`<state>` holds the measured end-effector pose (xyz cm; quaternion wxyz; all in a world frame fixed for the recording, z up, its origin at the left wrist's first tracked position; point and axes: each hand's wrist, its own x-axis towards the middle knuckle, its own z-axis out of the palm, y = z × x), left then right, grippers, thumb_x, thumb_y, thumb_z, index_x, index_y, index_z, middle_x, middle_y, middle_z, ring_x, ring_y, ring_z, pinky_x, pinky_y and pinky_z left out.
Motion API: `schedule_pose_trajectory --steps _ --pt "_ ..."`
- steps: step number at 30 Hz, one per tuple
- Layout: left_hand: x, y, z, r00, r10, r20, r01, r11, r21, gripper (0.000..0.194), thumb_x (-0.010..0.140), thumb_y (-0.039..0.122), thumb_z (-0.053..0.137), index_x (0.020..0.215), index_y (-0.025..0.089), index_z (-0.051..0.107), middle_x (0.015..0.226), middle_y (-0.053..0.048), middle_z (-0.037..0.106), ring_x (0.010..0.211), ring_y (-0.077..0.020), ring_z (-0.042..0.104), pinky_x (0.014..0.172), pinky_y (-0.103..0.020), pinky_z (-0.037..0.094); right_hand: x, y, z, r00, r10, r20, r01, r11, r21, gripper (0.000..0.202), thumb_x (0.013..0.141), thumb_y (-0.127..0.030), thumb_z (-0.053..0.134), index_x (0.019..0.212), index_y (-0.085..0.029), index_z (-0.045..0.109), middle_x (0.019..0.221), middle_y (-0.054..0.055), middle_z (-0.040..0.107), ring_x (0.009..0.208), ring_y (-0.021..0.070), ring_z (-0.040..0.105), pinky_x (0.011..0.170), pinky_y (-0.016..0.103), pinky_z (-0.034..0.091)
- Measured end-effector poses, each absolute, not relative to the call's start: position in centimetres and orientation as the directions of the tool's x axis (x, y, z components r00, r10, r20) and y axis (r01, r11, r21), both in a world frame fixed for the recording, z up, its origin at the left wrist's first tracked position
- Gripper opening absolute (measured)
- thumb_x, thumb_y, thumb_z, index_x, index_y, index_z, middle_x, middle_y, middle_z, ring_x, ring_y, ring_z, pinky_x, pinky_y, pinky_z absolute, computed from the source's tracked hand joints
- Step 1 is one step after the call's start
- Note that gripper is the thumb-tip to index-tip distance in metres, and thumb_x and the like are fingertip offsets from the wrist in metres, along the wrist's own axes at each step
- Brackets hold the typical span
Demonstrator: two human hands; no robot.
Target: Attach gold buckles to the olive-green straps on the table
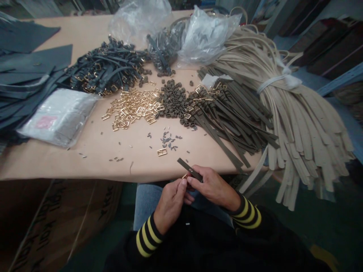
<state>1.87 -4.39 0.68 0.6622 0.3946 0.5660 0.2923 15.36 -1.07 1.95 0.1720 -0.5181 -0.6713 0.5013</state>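
A dark strap [183, 165] is gripped in the closed fingers of the right hand [214, 186]. A gold buckle [185, 176], partly hidden, is pinched by the closed fingers of the left hand [171, 198], just beside the strap. Both items are held at the near edge of the tabletop [93, 162]. Beyond them, 1 loose buckle [162, 152] is laid near scattered small pins [169, 141]; farther back, piled buckles [138, 107], dark loops [172, 96] and bundled olive straps [238, 113] are spread from left to right.
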Motion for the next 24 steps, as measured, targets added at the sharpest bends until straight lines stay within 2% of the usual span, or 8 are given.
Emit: schedule_pose_trajectory --steps 2,5,8,14,17,19,21,24 --pt "1.5 -4.3 0.7 0.11 0.885 -0.453 0.14 0.437 0.888 0.027 0.073 0.04 0.051 0.069 0.014 0.055 0.053 0.002 0.053 0.047 -0.0089 0.051 0.046 -0.02 0.044 15.5 -1.1 2.0 -0.421 0.863 -0.278 0.514 -0.025 -0.857 0.01 0.076 -0.016 0.045 0.069 -0.014 0.051 0.058 -0.004 0.046 0.055 0.0094 0.042 0.054 0.02 0.033" --pt "1.1 -4.1 0.9 0.061 0.907 -0.417 0.08 0.412 0.908 0.02 0.07 0.034 0.056 0.07 0.015 0.052 0.053 0.005 0.05 0.044 -0.0068 0.048 0.044 -0.018 0.043 15.6 -1.2 2.0 -0.454 0.853 -0.259 0.489 -0.005 -0.872 0.01 0.076 -0.017 0.047 0.069 -0.014 0.052 0.059 -0.003 0.048 0.056 0.0095 0.043 0.055 0.02 0.034" --pt "0.8 -4.0 1.3 0.109 0.871 -0.479 -0.047 0.486 0.873 0.021 0.069 0.033 0.058 0.067 0.013 0.051 0.048 0.006 0.049 0.041 -0.0056 0.048 0.043 -0.017 0.043 15.6 -1.2 2.0 -0.481 0.84 -0.253 0.455 -0.008 -0.89 0.012 0.078 -0.02 0.046 0.07 -0.014 0.053 0.061 -0.002 0.05 0.059 0.01 0.046 0.056 0.02 0.035" --pt "0.8 -3.9 1.3 0.147 0.778 -0.61 -0.231 0.627 0.744 0.024 0.059 0.029 0.069 0.065 0.011 0.054 0.051 0.003 0.054 0.045 -0.0043 0.049 0.045 -0.014 0.045 15.7 -1.3 2.1 -0.48 0.826 -0.296 0.469 -0.044 -0.882 0.012 0.078 -0.024 0.047 0.073 -0.014 0.052 0.064 -0.001 0.053 0.061 0.0113 0.048 0.057 0.022 0.036" --pt "0.7 -3.9 1.3 0.151 0.756 -0.637 -0.289 0.65 0.703 0.023 0.059 0.027 0.069 0.064 0.01 0.054 0.05 0.004 0.053 0.045 -0.0032 0.047 0.044 -0.013 0.046 16.1 -1.7 2.3 -0.424 0.849 -0.314 0.482 -0.082 -0.872 0.02 0.081 -0.032 0.043 0.089 -0.014 0.047 0.076 0.002 0.054 0.067 0.013 0.049 0.061 0.024 0.037" --pt "0.6 -3.8 1.3 0.138 0.748 -0.649 -0.312 0.655 0.689 0.023 0.058 0.027 0.07 0.063 0.01 0.054 0.05 0.004 0.052 0.045 -0.0032 0.047 0.044 -0.013 0.047 16.6 -2.1 2.2 -0.397 0.859 -0.323 0.472 -0.111 -0.874 0.02 0.085 -0.03 0.034 0.096 -0.015 0.042 0.08 0.003 0.054 0.067 0.0124 0.049 0.062 0.025 0.038" --pt "0.5 -3.7 1.4 0.134 0.744 -0.654 -0.332 0.656 0.678 0.024 0.058 0.027 0.07 0.063 0.009 0.054 0.05 0.004 0.052 0.046 -0.0032 0.048 0.044 -0.013 0.048 17.2 -2.6 2.0 -0.419 0.837 -0.353 0.481 -0.125 -0.868 0.016 0.087 -0.025 0.029 0.088 -0.017 0.042 0.073 0.001 0.052 0.062 0.011 0.047 0.059 0.024 0.037" --pt "0.3 -3.7 1.4 0.148 0.737 -0.66 -0.361 0.661 0.657 0.023 0.058 0.027 0.07 0.062 0.009 0.055 0.05 0.004 0.052 0.045 -0.0031 0.048 0.043 -0.012 0.048 18.0 -3.1 1.5 -0.453 0.794 -0.406 0.489 -0.16 -0.858 0.018 0.085 -0.025 0.033 0.074 -0.017 0.044 0.063 -0.002 0.048 0.052 0.0088 0.043 0.052 0.021 0.034"
